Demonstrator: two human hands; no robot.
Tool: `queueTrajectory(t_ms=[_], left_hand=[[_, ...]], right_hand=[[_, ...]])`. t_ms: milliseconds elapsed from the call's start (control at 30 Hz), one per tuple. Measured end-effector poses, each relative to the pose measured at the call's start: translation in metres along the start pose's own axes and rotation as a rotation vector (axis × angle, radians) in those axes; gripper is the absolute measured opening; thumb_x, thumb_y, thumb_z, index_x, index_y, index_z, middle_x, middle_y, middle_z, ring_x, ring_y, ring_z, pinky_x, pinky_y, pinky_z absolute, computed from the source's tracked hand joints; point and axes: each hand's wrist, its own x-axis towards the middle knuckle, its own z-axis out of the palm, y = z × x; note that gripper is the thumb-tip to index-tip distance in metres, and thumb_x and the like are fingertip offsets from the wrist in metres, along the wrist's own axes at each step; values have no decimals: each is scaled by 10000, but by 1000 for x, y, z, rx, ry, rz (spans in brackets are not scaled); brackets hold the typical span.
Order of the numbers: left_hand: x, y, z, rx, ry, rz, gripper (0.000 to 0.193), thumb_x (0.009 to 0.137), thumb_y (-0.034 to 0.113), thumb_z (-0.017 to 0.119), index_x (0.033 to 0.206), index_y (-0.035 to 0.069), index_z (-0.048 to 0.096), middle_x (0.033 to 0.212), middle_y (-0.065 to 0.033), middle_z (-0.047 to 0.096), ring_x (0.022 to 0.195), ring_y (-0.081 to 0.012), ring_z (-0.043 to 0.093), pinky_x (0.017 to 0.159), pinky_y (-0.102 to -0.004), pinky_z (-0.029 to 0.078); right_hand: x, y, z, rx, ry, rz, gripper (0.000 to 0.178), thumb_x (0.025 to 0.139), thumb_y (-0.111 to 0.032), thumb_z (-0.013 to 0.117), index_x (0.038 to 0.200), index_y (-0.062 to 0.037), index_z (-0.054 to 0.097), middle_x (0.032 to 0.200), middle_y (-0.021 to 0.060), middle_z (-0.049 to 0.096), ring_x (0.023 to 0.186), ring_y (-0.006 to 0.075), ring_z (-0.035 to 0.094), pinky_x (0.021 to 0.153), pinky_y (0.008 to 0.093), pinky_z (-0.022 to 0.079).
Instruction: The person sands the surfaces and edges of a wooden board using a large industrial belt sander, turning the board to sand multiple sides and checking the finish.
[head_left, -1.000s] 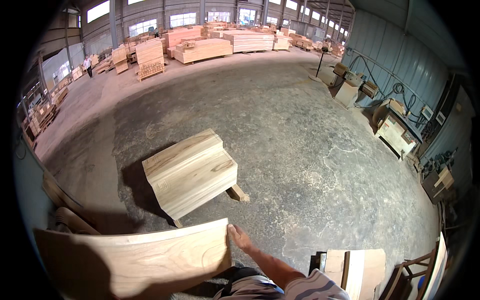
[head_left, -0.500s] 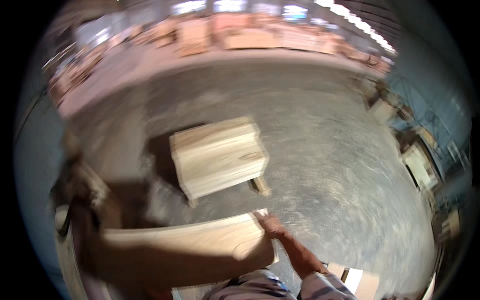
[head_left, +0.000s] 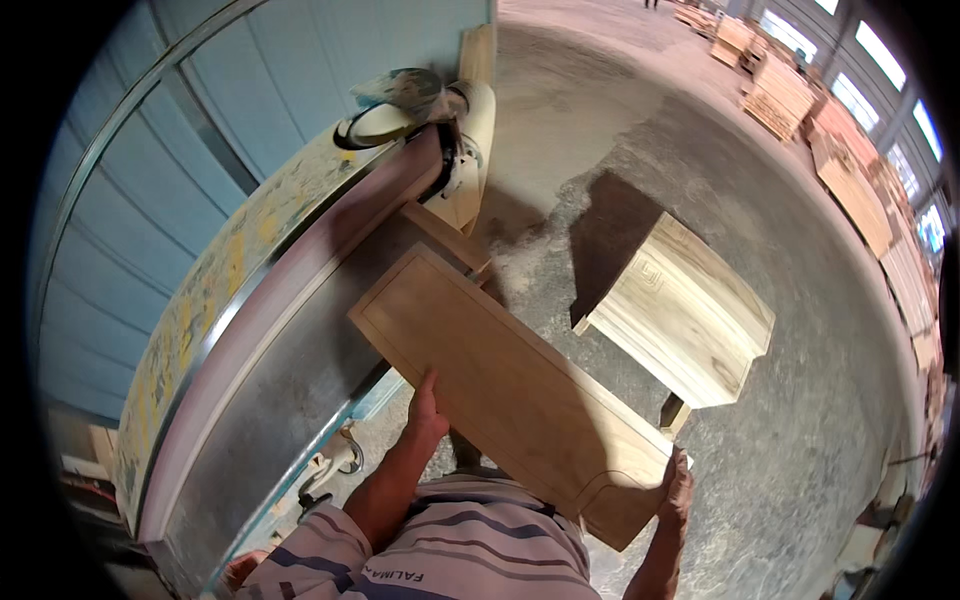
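I hold a long wooden panel with a thin line carved along its edges, tilted across the front of my body. My left hand grips its near long edge, thumb on the upper face and the other fingers hidden beneath. My right hand is closed around its right end. The panel's far left end is over the metal table of a belt sander, close to the pinkish sanding belt. Whether it touches the table cannot be seen.
Right of the panel, a stack of pale wooden panels rests on wooden supports on the concrete floor. A blue metal wall stands behind the sander. Piles of lumber line the far right.
My view has swung left, bringing the sander and blue wall into sight. The panel now reaches over the sander's table. My left hand, hidden before, now shows on its near edge.
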Motion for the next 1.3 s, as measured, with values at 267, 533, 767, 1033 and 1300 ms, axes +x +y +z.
queueTrajectory(t_ms=[267,533,767,1033,1300], left_hand=[[1,-7,8,182,-49,44,513,827,327,604,1234,63,437,1217,-80,499,1121,-240,472,948,-409,381],[12,-23,22,103,101,25,598,754,336,693,1233,84,439,1208,-67,505,1095,-250,490,912,-442,410],[35,-7,24,144,203,74,634,714,337,728,1199,25,463,1134,-103,543,1001,-263,551,821,-427,475],[41,7,23,184,225,110,619,722,336,721,1208,61,452,1156,-90,531,1054,-256,518,882,-429,440],[62,21,13,149,197,103,561,765,310,688,1209,61,452,1150,-88,534,1052,-255,520,876,-424,445]], right_hand=[[28,30,-17,52,-32,129,556,891,-386,498,1263,15,399,1259,83,450,1167,153,399,1017,295,269],[47,42,21,209,-50,170,491,925,-348,437,1232,32,393,1251,124,437,1185,187,392,1026,313,276],[60,43,47,163,-113,172,562,930,-392,387,1273,51,342,1331,146,362,1245,209,330,1060,330,214],[55,26,76,267,-211,342,479,893,-428,447,1220,-79,430,1198,84,483,1124,213,454,973,378,366],[56,27,100,184,-197,267,483,926,-415,337,1202,-31,437,1146,127,510,1038,245,517,918,382,414]])
